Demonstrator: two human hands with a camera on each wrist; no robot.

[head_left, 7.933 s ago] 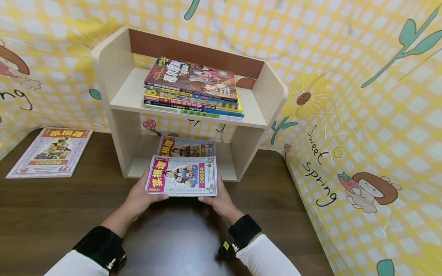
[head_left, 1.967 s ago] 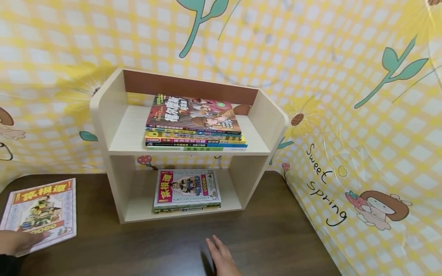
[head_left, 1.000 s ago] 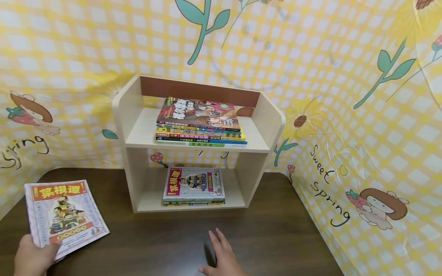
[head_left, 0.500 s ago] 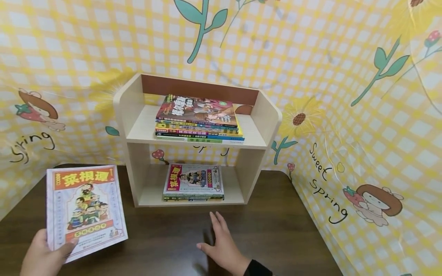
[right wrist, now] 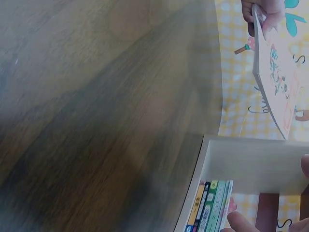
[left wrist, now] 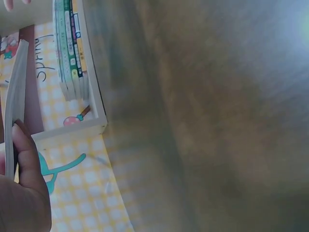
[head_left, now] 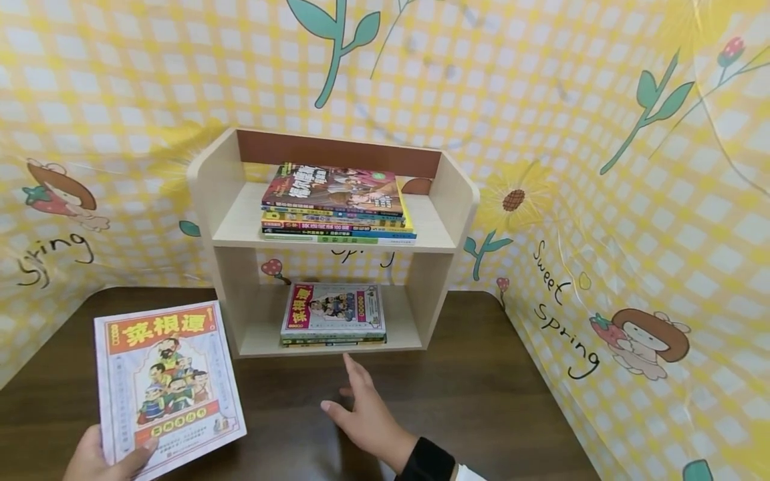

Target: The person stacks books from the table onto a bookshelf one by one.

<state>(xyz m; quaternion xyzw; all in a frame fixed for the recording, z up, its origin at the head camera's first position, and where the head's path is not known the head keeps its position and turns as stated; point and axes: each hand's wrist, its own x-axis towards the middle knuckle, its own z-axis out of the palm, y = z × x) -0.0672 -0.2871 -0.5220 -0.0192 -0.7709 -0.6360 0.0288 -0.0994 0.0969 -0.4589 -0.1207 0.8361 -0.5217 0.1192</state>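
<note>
1. While the left hand (head_left: 99, 461) pinches the near corner of a picture book (head_left: 168, 384), thumb on the cover and fingers beneath, the book is tilted up off the dark table (head_left: 493, 387) at the near left.
2. A second ago that same book lay lower and further left, barely lifted; two seconds ago it was flat on the table under the hand. It has since risen and swung toward the middle, so my judgement is that it is being carried toward the shelf unit (head_left: 337, 247).
3. The right hand (head_left: 363, 417) is released, fingers straight and spread, holding nothing; it hovers just over the table, near the front edge of the lower compartment. It has crept farther forward than half a second ago, which reads to me as readiness to receive or steady the book.
4. Inside the lower compartment lies a short stack (head_left: 333, 315) topped by a book with a matching cover; on the upper shelf sits a taller stack of books (head_left: 337, 204).
5. From the left wrist, the held book appears edge-on as a thin pale slab (left wrist: 14, 96) beside the thumb, with the spines of the lower stack (left wrist: 70, 48) visible, which the head view hides.
6. From the right wrist, the book's cover (right wrist: 277, 77) and the left hand's grip (right wrist: 263, 12) show from below, and fingertips (right wrist: 241, 222) lie close to the shelf's lower stack.
</note>
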